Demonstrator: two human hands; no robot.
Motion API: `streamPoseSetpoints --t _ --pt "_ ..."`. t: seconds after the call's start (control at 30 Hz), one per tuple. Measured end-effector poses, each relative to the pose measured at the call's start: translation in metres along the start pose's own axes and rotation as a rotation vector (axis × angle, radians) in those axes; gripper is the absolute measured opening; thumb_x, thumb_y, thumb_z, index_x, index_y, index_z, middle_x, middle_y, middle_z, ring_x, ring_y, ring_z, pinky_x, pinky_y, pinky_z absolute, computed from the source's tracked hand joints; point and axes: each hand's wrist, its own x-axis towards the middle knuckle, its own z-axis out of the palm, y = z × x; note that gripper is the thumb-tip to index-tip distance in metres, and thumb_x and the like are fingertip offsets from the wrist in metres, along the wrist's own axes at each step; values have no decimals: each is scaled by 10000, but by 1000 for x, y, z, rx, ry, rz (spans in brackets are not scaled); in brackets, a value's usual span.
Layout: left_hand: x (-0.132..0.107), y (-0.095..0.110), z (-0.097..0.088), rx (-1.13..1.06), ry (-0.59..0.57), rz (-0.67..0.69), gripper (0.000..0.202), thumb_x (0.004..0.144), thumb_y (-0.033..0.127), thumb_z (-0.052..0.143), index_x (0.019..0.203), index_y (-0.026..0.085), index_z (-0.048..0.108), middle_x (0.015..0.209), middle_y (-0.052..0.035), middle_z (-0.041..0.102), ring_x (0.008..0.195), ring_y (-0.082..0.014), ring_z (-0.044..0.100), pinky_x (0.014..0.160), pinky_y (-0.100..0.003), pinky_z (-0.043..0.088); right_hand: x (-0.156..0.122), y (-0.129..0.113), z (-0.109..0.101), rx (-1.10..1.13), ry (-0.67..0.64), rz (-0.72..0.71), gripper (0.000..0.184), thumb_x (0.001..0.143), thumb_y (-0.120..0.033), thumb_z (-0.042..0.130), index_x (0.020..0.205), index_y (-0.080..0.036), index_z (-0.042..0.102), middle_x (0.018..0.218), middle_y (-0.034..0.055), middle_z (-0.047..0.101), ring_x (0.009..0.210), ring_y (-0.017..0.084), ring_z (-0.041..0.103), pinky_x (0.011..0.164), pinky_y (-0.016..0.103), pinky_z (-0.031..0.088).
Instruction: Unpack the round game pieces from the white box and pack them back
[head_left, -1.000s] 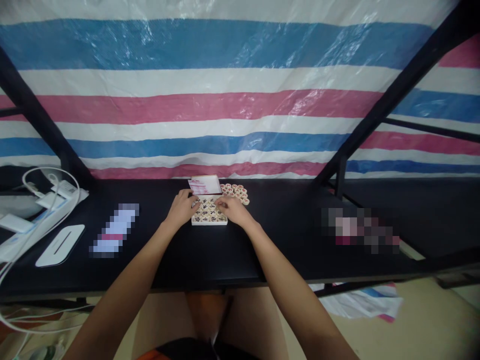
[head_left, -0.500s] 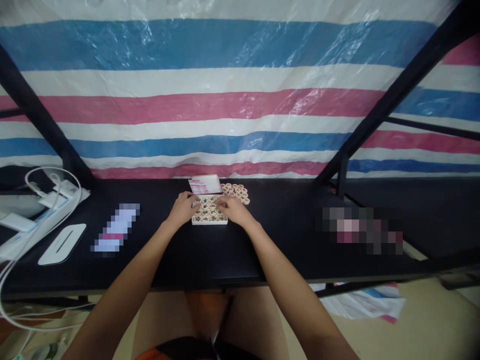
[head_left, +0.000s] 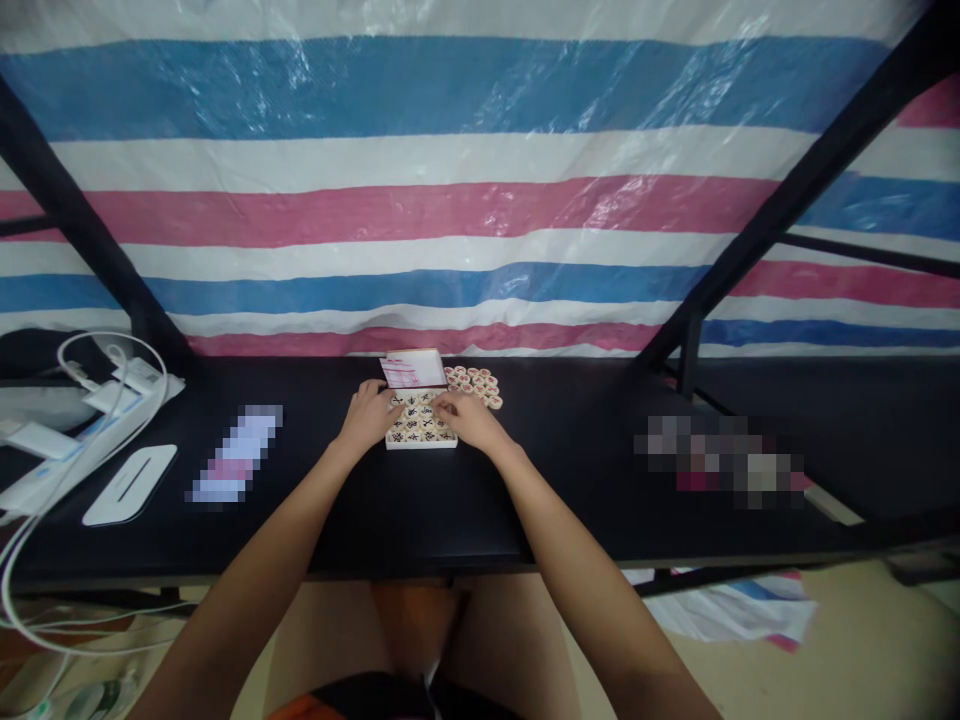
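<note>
One glossy woven plastic sheet (head_left: 450, 90), striped blue, white and red, hangs behind one long, smooth, dark surface (head_left: 585, 490). Near the surface's left edge lie one white plastic power strip (head_left: 79, 445) and, toward the front left corner, one flat white device (head_left: 131, 487) with rounded corners. Two bare hands flank the box: the left hand (head_left: 369, 415) curls over its left side, the right hand (head_left: 466, 417) bends its fingertips over the right; whether either pinches a piece, I cannot tell. The single rectangular white box (head_left: 421, 446) sits around mid-length, nearer the surface's rear edge, with one pale-lined lid (head_left: 433, 368) behind it and one red-printed slip (head_left: 401, 374) against that. Smallest are the round, cream-coloured discs: black-marked pieces (head_left: 422, 427) in the box, four across its front row, and over a dozen red-marked pieces (head_left: 474, 385) clustered beside the lid, too small to count exactly.
</note>
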Motion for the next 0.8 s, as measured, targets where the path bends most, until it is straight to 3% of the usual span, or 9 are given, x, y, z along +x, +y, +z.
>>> streamPoseSetpoints --t 0.27,0.47,0.67,0.8 --pt "4 -8 5 -201 -4 -43 207 822 314 581 929 144 633 1071 -108 561 1067 -266 486 966 -383 403 0 1 0 4 11 -17 196 818 -122 536 893 -172 710 818 30 693 676 119 581 693 230 428" --pt "4 -8 1 -163 49 72 130 824 237 562 917 173 626 1049 -83 569 1041 -247 480 942 -369 403 0 1 0 2 14 -10 199 822 -132 541 911 -176 713 791 31 689 677 125 587 705 238 435" --pt "2 -2 -7 -114 -19 148 122 860 223 510 901 198 622 890 -58 642 907 -234 530 825 -353 418 0 2 0 12 9 -4 188 821 -135 542 887 -174 713 783 26 686 659 117 574 687 232 430" --pt "5 -8 -14 -308 84 22 100 842 262 544 871 202 619 866 -36 664 840 -197 569 789 -308 433 0 3 0 24 11 1 201 815 -112 531 879 -175 711 786 21 691 652 112 572 674 224 425"
